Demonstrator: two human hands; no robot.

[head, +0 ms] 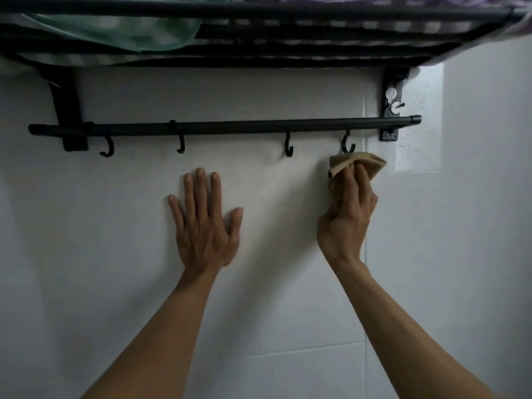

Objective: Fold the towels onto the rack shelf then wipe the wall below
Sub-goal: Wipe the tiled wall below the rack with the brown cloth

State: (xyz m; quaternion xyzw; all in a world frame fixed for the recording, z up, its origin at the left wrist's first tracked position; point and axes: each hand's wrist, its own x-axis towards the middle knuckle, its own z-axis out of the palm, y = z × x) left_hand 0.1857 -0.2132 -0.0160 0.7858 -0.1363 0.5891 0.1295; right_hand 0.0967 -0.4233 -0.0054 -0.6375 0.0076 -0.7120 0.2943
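1. White tiled wall [86, 254] fills the view, with thin grout lines running down its right side and across the lower part.
2. Left hand [205, 226] lies flat on the wall, fingers straight and slightly spread, thumb out to the right; it holds nothing.
3. Right hand [347, 214] grips a tan cloth [359, 164], fingers curled round it, and presses it to the wall well to the right of the left hand.
4. The cloth sticks out above the fingertips, bunched, and sits just under the rightmost hook [347, 144].
5. Four black hooks hang from a black bar [230, 126] that runs across the wall above both hands.
6. Black brackets hold the bar; the right bracket [390, 110] carries small white fittings.
7. Above the bar is the rack shelf [259, 53], made of dark rails.
8. On the shelf lie the towels: a green towel [129, 27] at the left, a purple towel [345, 0] at the right, and a grey checked towel [374, 25] under them.
9. A shiny, speckled patch [417, 119] marks the wall right of the bracket.
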